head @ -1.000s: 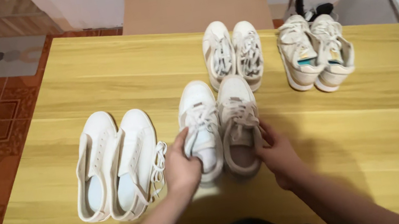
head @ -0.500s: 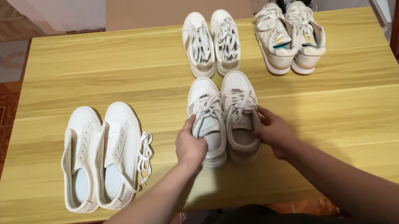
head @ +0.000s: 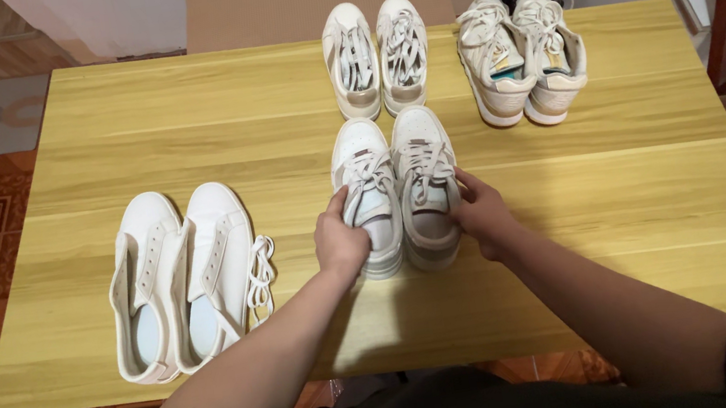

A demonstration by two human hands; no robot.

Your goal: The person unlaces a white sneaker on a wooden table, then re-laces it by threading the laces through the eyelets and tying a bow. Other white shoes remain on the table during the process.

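Both hands clamped on the beige sneaker pair: left hand on the left shoe, right hand on the right. Pair has slid farther up the desk, toes now near the white lace-up pair.

I count eight shoes on the table, in four pairs: one beige pair at centre, one white laceless-looking pair at nine o'clock, one cream pair at twelve, one chunky pair at one.
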